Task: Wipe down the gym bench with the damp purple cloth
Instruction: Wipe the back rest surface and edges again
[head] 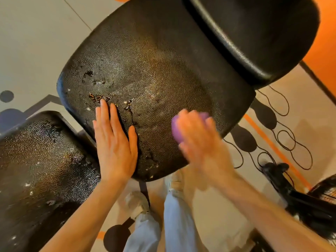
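**Wiping the worn bench pad, one hand bracing**

Scrubbing is under way on the big black pebbled-vinyl gym bench pad (pixel 154 70), which fills the middle of the view, its near-left part cracked and flaked. A second black textured pad (pixel 36 170) lies near left, speckled with white bits; a smoother black padded cushion (pixel 254 33) sits far right. Under them runs a pale patterned floor (pixel 36 42) with dark ovals and orange stripes.

The person's left hand (pixel 114 142) lies flat on the near-left of the main pad, fingers straight and together, holding nothing. The right hand (pixel 198 137) is blurred with motion, just right of it near the pad's near edge; its fingers appear bunched over the damp purple cloth (pixel 175 128), though the blur hides the exact grip.

Risks, as I judge them: the cloth could snag the torn vinyl by the left fingertips and lift more flakes, or simply smear the white crumbs about. A fast stroke near the edge might carry the cloth off the pad. A wet surface could also let the bracing palm slide.
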Demonstrator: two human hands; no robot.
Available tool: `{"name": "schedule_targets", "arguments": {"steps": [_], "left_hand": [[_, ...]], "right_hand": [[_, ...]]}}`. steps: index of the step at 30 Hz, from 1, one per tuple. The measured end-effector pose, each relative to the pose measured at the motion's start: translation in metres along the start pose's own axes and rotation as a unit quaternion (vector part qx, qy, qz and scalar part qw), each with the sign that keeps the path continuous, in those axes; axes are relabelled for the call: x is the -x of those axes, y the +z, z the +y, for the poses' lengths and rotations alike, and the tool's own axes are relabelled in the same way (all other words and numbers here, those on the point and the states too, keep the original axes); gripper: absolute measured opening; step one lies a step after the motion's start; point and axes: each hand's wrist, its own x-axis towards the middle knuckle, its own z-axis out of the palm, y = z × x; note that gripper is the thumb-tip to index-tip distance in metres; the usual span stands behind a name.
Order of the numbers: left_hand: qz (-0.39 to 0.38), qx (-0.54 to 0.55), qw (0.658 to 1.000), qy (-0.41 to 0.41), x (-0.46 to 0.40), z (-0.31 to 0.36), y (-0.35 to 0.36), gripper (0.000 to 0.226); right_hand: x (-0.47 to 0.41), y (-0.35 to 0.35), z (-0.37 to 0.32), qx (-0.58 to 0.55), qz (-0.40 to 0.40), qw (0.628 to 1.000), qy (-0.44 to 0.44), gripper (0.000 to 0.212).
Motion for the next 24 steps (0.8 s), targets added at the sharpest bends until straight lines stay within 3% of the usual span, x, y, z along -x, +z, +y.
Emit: {"name": "schedule_targets", "arguments": {"steps": [2, 4, 7, 10, 11, 13, 15, 16, 19, 21, 22, 24], "left_hand": [[0.003, 0.001, 1.000, -0.001, 0.000, 0.001, 0.000, 0.061], [0.004, -0.001, 1.000, 0.000, 0.000, 0.001, 0.001, 0.061], [-0.005, -0.004, 1.000, -0.009, -0.001, 0.002, -0.001, 0.062], [-0.014, 0.001, 1.000, -0.003, -0.002, 0.001, -0.006, 0.062], [-0.019, 0.003, 1.000, 0.002, -0.002, 0.001, -0.009, 0.062], [-0.034, 0.004, 0.999, 0.013, 0.000, -0.004, -0.019, 0.064], [-0.037, -0.006, 0.999, 0.022, 0.004, -0.014, -0.031, 0.064], [-0.036, -0.015, 0.999, 0.023, 0.007, -0.020, -0.038, 0.064], [-0.043, -0.048, 0.998, 0.001, 0.015, -0.040, -0.056, 0.064], [-0.044, -0.075, 0.996, -0.014, 0.019, -0.054, -0.065, 0.064], [-0.045, -0.083, 0.995, -0.024, 0.021, -0.061, -0.067, 0.064], [-0.047, -0.089, 0.994, -0.034, 0.024, -0.069, -0.068, 0.063]], "right_hand": [[-0.011, -0.005, 0.033, -0.031, 0.047, 0.979, 0.195, 0.053], [-0.013, -0.002, 0.000, -0.069, 0.075, 0.953, 0.287, 0.057], [0.020, 0.020, -0.099, -0.058, 0.045, 0.994, 0.082, 0.061], [0.027, 0.025, -0.076, -0.045, 0.026, 0.996, -0.078, 0.056], [0.022, 0.023, -0.052, -0.029, 0.028, 0.996, -0.074, 0.054], [0.008, 0.015, -0.015, -0.044, 0.042, 0.997, 0.045, 0.053], [-0.002, 0.006, -0.024, -0.077, 0.063, 0.977, 0.188, 0.055], [-0.002, 0.008, -0.046, -0.077, 0.065, 0.975, 0.198, 0.056], [0.011, 0.021, -0.108, -0.072, 0.030, 0.997, 0.002, 0.058], [0.011, 0.025, -0.089, -0.039, 0.027, 0.992, -0.113, 0.056], [0.012, 0.025, -0.070, -0.018, 0.019, 0.992, -0.121, 0.055], [0.023, 0.020, -0.037, -0.009, 0.009, 0.999, -0.033, 0.055]]}}
